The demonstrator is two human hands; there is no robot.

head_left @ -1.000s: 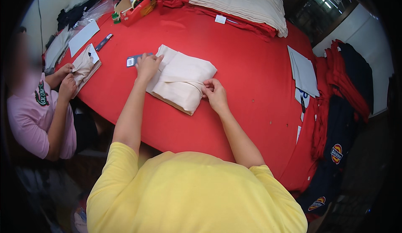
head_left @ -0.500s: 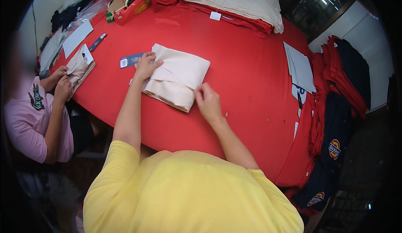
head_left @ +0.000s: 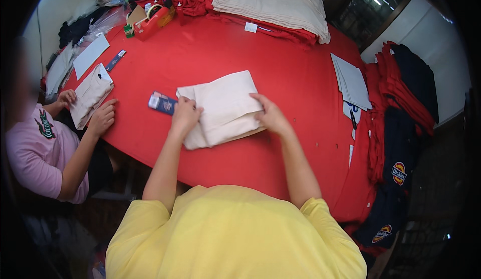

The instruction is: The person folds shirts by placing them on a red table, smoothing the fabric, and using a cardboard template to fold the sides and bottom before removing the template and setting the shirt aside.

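Note:
A folded cream garment (head_left: pixel 225 103) lies slightly askew on the red-covered table (head_left: pixel 295 163) in front of me. My left hand (head_left: pixel 186 116) is closed on its left edge, beside a dark blue hang tag (head_left: pixel 164 104) with a white label that sticks out to the left. At the opposite edge, my right hand (head_left: pixel 274 113) grips the cloth, index finger and thumb on top and somewhat apart. The undersides of both grips are hidden. A loose fold runs across the garment's lower right part.
To the left, a co-worker's hands (head_left: pixel 102 118) rest by another folded cream garment (head_left: pixel 92 94). A red tape dispenser (head_left: pixel 153 22) and a stack of cream garments (head_left: pixel 270 1) stand at the back. White sheets (head_left: pixel 350 81) and red and navy garments (head_left: pixel 401 143) lie along the right.
The garment has turned counterclockwise and shifted slightly right and nearer, its tag moving with it. My right hand has moved rightward along with its edge. The co-worker's hands have spread apart around their garment.

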